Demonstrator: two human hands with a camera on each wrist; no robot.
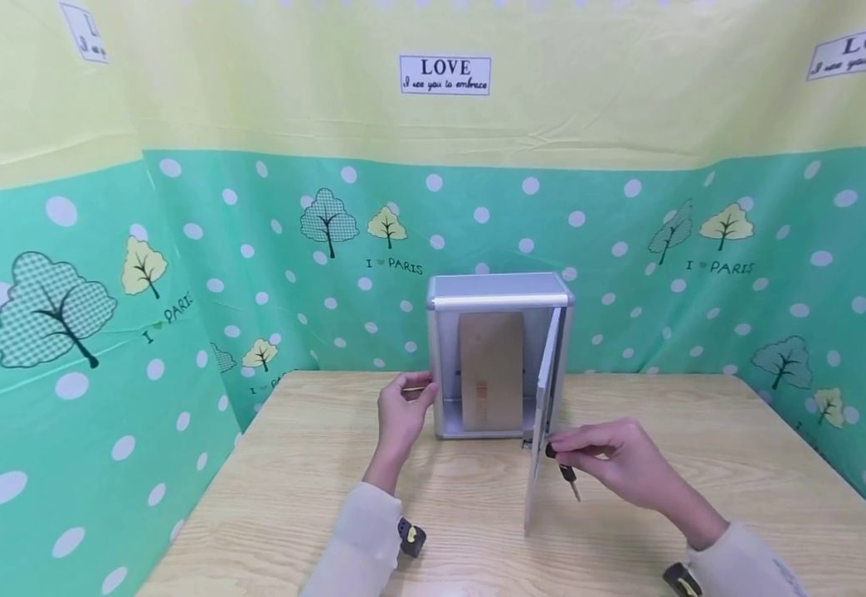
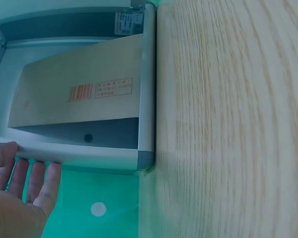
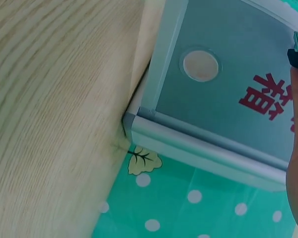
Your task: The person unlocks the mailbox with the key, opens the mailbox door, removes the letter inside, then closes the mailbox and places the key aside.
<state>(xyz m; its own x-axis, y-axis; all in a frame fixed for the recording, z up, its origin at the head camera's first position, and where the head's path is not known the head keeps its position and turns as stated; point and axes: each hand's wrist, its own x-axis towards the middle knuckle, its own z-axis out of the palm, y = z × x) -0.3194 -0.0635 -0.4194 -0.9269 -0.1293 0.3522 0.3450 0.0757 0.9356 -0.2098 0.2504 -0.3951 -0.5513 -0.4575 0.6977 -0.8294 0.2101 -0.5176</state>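
Observation:
A silver metal letter box (image 1: pixel 503 286) stands upright on the table. Its hinged door (image 1: pixel 539 448) is swung out toward me on the right side. Inside leans a brown paper envelope (image 1: pixel 491 365) with red print. My left hand (image 1: pixel 406 414) holds the box's left side, the thumb on the front rim and the fingers along the outer wall, as the left wrist view shows. Beside the door's outer face, my right hand (image 1: pixel 612 460) pinches a black-headed key (image 1: pixel 550 450) near the lock area. A second key (image 1: pixel 569 477) dangles below it.
The wooden table (image 1: pixel 291 514) carries the box near its back edge. Behind hangs a green and yellow printed cloth (image 1: pixel 313 315). In the right wrist view the door has a round window (image 3: pixel 200 66) and red characters.

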